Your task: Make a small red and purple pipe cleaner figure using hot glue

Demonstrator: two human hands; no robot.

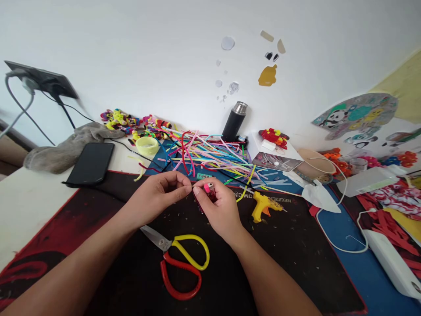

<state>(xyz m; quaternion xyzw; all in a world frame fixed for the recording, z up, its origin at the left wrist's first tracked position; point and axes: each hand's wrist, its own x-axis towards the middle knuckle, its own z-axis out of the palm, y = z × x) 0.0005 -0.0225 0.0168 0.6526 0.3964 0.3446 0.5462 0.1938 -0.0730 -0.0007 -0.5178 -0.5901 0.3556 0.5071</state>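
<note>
My left hand (166, 193) is closed in a pinch, its fingertips meeting those of my right hand above the dark mat. A thin, pale bit shows between the two hands, too small to name. My right hand (219, 206) is closed around a small pink-and-white item (208, 188), mostly covered by the fingers, with some dark red fuzz below it. Just under my hands lie scissors (167, 245) with one yellow and one red handle, blades pointing left. To the right of my right hand rests a yellow hot glue gun (264, 206).
Many coloured pipe cleaners (204, 153) are heaped behind my hands. Around them are a black flask (234, 123), a white box (272, 151), a yellow cup (147, 145) and a phone (92, 162). A white cable (342, 250) loops at the right. Fuzzy figures (120, 119) lie against the wall.
</note>
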